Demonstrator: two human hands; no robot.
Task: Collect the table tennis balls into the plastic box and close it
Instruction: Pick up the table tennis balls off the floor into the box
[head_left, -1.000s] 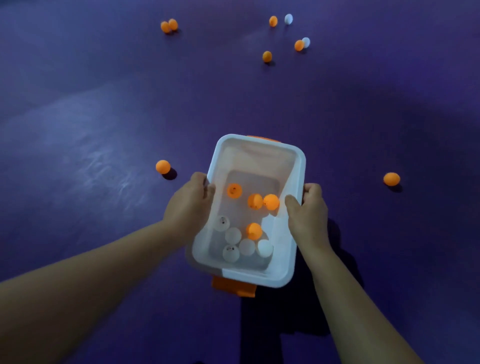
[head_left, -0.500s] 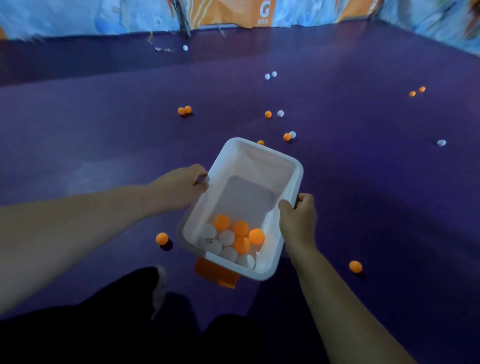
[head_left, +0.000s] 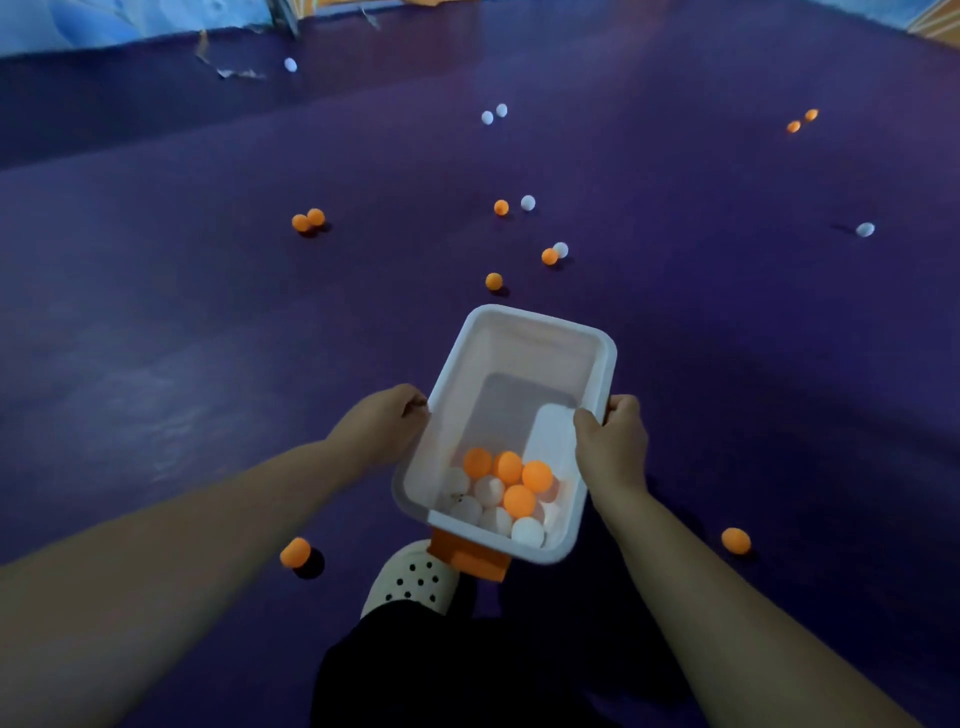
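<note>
You gripped the white rectangular plastic box (head_left: 524, 358) with your left hand (head_left: 382, 423) and right hand (head_left: 613, 441); orange and white table tennis balls (head_left: 501, 493) lay at its near end.

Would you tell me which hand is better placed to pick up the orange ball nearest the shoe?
Probably the left hand: the orange ball lies on its side of the box; the right hand would cross over.

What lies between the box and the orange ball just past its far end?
Nothing visible: only bare floor separates the orange ball from the open plastic box, gripped by left hand and right hand.
</note>
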